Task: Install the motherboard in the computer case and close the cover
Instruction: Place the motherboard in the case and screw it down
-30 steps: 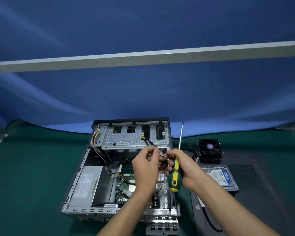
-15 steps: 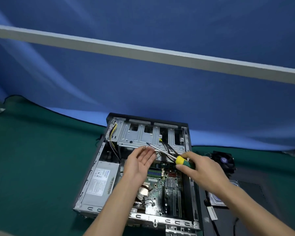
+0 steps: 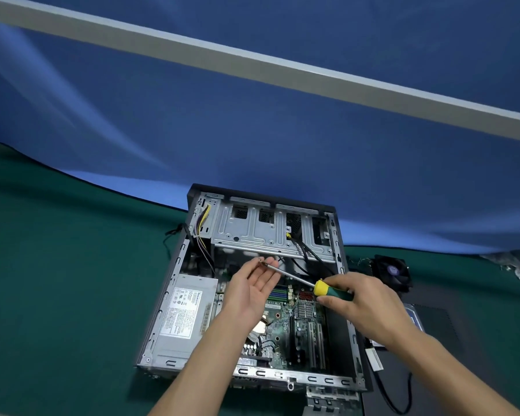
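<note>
The open computer case (image 3: pixel 174 283) lies flat on the green mat. The green motherboard (image 3: pixel 305 322) sits inside it on the right half. My right hand (image 3: pixel 364 304) grips the yellow-and-green handle of a screwdriver (image 3: pixel 327 290); its shaft points up-left across the case. My left hand (image 3: pixel 252 288) is held palm-up over the board with fingers straight, its fingertips by the screwdriver tip, where a small screw (image 3: pixel 260 260) seems to sit. The silver drive cage (image 3: pixel 267 232) spans the far end of the case.
A grey power supply (image 3: pixel 186 313) fills the case's left side. A black cooler fan (image 3: pixel 392 271) lies right of the case on the mat. A dark side panel (image 3: pixel 442 325) and a partly hidden hard drive (image 3: pixel 416 318) lie further right. A blue curtain hangs behind.
The screwdriver swung from upright to lying across the case, tip toward my left fingers. My left hand turned palm-up and straightened. The view shifted so the case sits more to the right.
</note>
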